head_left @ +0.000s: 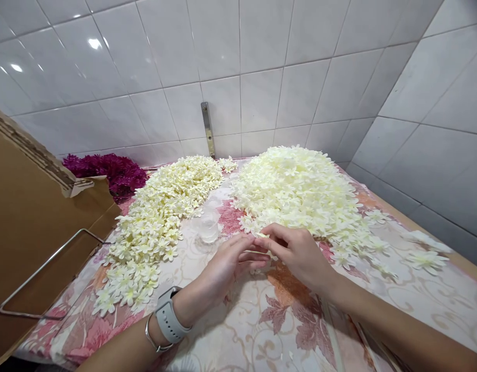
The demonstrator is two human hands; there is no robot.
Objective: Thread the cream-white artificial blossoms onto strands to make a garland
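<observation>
My left hand [236,261], with a watch [171,315] on its wrist, meets my right hand [298,253] above the middle of the table. Their fingertips come together around a small pale artificial flower [263,235], which is mostly hidden by the fingers. Right behind my hands rises a big heap of white-yellow artificial flowers [296,181]. A longer heap of smaller cream artificial flowers [164,196] lies to the left. Between the heaps stands a small clear plastic cup [208,229].
A floral tablecloth [207,341] covers the table. At left is a cardboard box [41,227] with a bent metal wire frame [41,268] against it. Purple flowers [110,173] lie behind the box. Loose flowers [426,261] lie at right. A tiled wall [261,41] closes off the back.
</observation>
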